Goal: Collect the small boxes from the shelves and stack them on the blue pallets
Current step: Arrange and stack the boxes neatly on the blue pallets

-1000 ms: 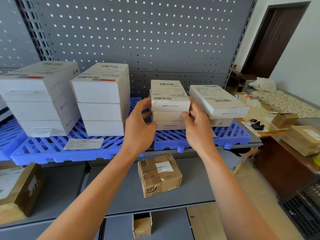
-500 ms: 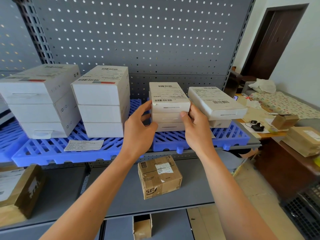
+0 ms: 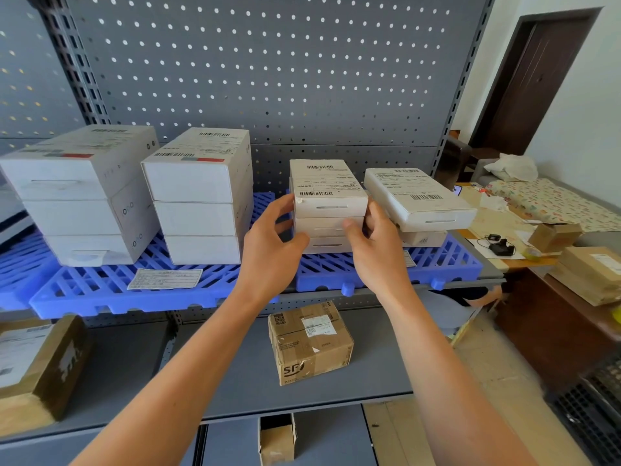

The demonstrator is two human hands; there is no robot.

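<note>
L of hands: two tall white box stacks (image 3: 198, 196) sat on blue pallets (image 3: 141, 290). L hand (image 3: 272, 243) and R hand (image 3: 376, 250) gripped opp. sides of the 3-high small box stack (image 3: 327, 206) on pallet. R of hands: tilted white box (image 3: 416, 196). Below hands: brown carton (image 3: 309, 341) on lower shelf (image 3: 235, 364).

The white boxes (image 3: 327, 210) look like matt, smooth cardboard with paper labels. The blue pallets (image 3: 336, 274) are moulded, slightly glossy plastic. The shelf (image 3: 235, 375) and pegboard (image 3: 268, 79) are matt grey painted metal. The brown parcel (image 3: 311, 343) is rough taped cardboard.
</note>
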